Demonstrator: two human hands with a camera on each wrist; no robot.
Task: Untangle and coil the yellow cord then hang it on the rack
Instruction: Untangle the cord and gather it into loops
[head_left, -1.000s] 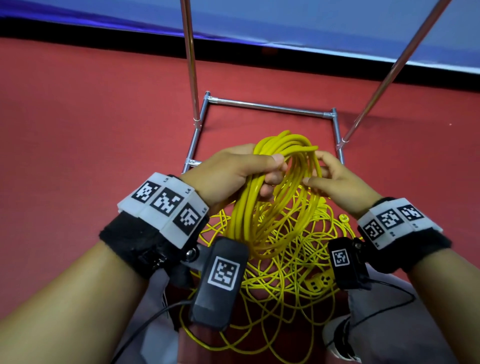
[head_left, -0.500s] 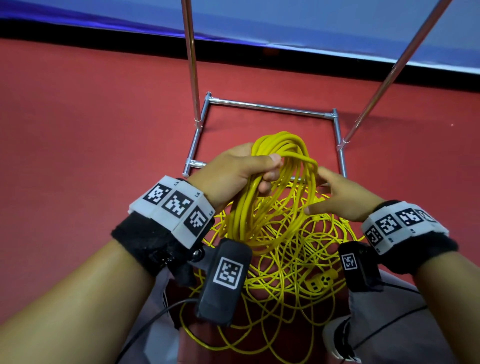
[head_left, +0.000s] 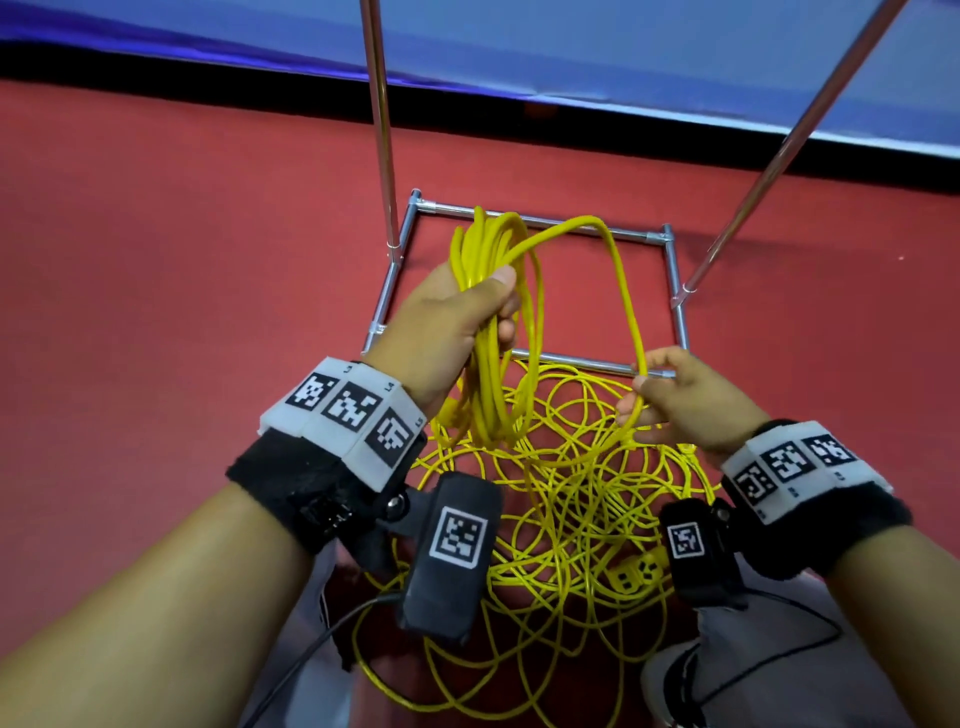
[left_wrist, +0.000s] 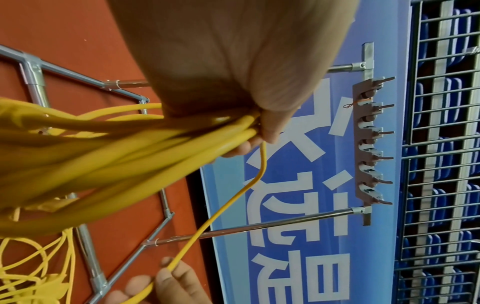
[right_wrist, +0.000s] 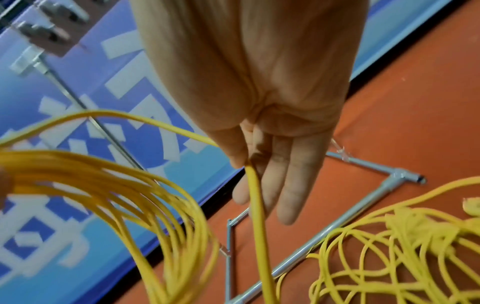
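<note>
Left hand (head_left: 452, 322) grips the yellow cord (head_left: 488, 364) coil above the rack (head_left: 524, 215) base's open middle, right hand (head_left: 680, 400) pinching one strand at its near bar.

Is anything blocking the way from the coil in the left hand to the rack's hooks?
Nothing visible blocks it. The coil in the left hand still trails into the tangled cord on the floor; the hooks are bare.

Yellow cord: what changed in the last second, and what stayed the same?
The right hand moved away to the right, drawing one strand of the yellow cord out into a wide loop. The left hand rose slightly and still grips the coil. The tangle stays on the floor.
</note>
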